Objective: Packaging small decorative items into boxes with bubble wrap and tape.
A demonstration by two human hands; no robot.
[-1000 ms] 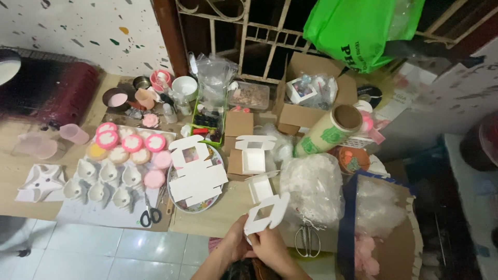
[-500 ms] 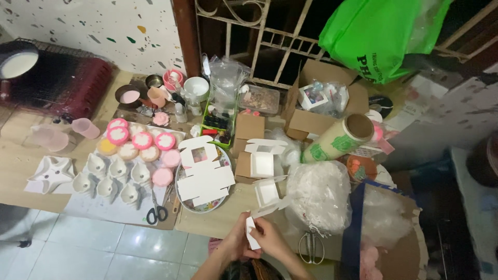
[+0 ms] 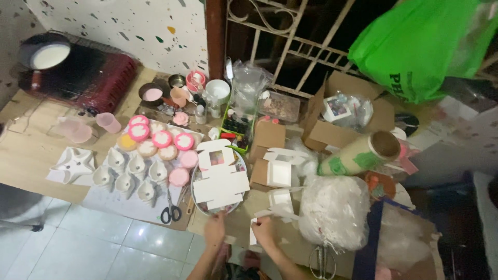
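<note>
Folding a small white box blank [image 3: 258, 228] at the near edge of the cardboard-covered table [image 3: 31, 155], both hands low in the head view.

- Left hand [image 3: 215, 229]: just left of the blank, fingers curled toward the rim of the round tray [image 3: 196, 179]; whether it grips anything cannot be told.
- Right hand [image 3: 264, 231]: closed on the blank, pinching its right side; the two hands sit near each other, not touching.
- Flat die-cut box blanks [image 3: 220, 179]: stacked on the tray, windows cut out.
- Assembled white boxes [image 3: 278, 173]: two or three, just beyond the hands.
- Scissors [image 3: 170, 210]: left of the tray, handles toward the person.
- White moulds [image 3: 127, 173] and pink round pieces [image 3: 161, 139]: far left, untouched.
- Bag of white shredded filler [image 3: 334, 210]: right of the hands.

Step judged: a flat blank being shaped into a box. Next move likely needs both hands creasing flaps and tucking tabs, the blank held steady.
</note>
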